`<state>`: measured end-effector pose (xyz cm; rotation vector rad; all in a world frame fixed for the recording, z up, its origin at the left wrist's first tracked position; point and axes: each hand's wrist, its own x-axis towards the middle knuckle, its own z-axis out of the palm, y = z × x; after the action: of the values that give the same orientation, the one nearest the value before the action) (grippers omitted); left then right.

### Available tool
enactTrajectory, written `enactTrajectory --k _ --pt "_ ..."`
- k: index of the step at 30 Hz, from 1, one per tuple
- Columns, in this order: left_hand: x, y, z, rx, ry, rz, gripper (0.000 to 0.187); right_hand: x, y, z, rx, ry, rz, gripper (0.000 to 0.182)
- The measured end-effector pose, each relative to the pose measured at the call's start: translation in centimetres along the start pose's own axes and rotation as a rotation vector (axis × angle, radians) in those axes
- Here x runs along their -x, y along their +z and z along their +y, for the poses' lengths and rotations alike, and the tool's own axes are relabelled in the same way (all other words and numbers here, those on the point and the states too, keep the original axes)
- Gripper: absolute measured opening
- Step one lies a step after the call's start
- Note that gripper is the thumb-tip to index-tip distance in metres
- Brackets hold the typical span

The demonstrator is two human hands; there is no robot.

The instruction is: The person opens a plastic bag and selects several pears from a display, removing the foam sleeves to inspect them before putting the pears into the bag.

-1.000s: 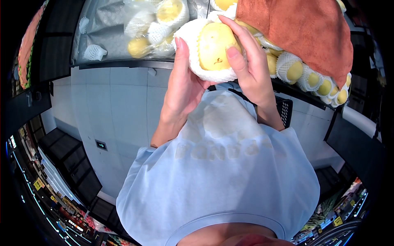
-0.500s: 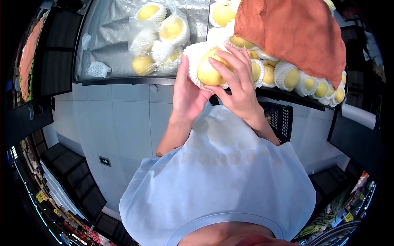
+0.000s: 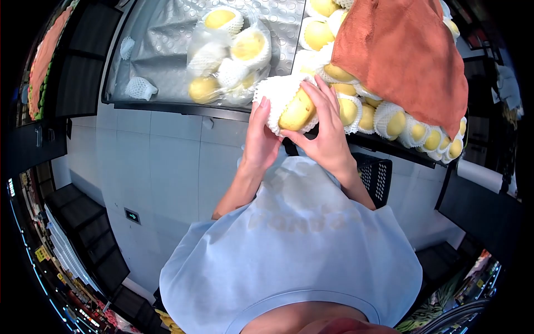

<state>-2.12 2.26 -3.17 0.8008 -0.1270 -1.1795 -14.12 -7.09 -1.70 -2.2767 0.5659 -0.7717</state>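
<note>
Between my two hands is a yellow fruit, partly wrapped in a white foam net. My left hand supports the net from the left side, its thumb and fingers around it. My right hand grips the fruit from the right, with fingers over its upper side and the thumb at its lower edge. Just beyond the right hand lie more yellow fruits in foam nets, piled at the stand's edge. The undersides of both hands' grips are hidden.
A clear plastic bag of netted fruits lies on the silver display surface, with loose foam nets to its left. An orange cloth covers part of the pile. A black basket stands below the stand at the right.
The fruit and its net have turned in my hands, and more of the net shows on the left. The view has shifted slightly, with the stand's contents lower and the bag further right.
</note>
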Motion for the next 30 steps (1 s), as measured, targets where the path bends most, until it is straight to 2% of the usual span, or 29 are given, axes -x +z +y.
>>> enactTrajectory --k 4,6,9,10,12,13,15,20,22,25,29,30 --pt "0.4 0.4 0.0 0.113 0.006 0.090 0.055 -0.3 0.7 0.0 -0.065 -0.080 0.060 0.079" --pt "0.4 0.7 0.5 0.161 -0.009 0.075 0.057 -0.2 1.5 0.2 0.132 -0.217 0.158 0.071" --pt "0.4 1.2 0.5 0.185 -0.003 0.087 0.058 -0.2 1.8 0.2 0.288 -0.278 0.207 0.065" --pt "0.5 1.1 0.5 0.186 0.001 0.090 0.058 -0.3 1.8 0.1 0.285 -0.281 0.206 0.065" --pt "0.6 1.0 0.6 0.179 0.018 0.093 0.057 -0.7 1.3 -0.2 0.319 -0.232 0.032 0.062" --pt "0.6 0.7 0.6 0.176 0.015 0.090 0.057 -1.0 0.9 -0.5 0.321 -0.229 0.035 0.062" --pt "0.6 0.2 0.6 0.150 0.020 0.130 0.057 -1.6 0.2 -0.8 0.017 -0.125 -0.086 0.063" --pt "0.4 -0.7 0.2 0.202 -0.001 -0.005 0.059 -1.6 0.5 0.5 -0.123 -0.032 -0.058 0.076" --pt "0.3 -1.4 -0.1 0.236 -0.027 -0.061 0.060 -1.6 0.0 0.3 -0.284 0.116 -0.106 0.085" --pt "0.3 -2.1 -0.5 0.197 -0.028 -0.106 0.059 -1.6 -0.6 0.4 -0.402 0.167 -0.156 0.090" --pt "0.2 -3.0 -1.3 0.146 -0.048 -0.102 0.059 -1.0 -0.4 0.7 -0.265 0.049 -0.116 0.089" --pt "0.1 -3.9 -1.9 0.200 -0.106 -0.145 0.057 -0.5 0.0 0.8 -0.246 0.008 -0.079 0.088"
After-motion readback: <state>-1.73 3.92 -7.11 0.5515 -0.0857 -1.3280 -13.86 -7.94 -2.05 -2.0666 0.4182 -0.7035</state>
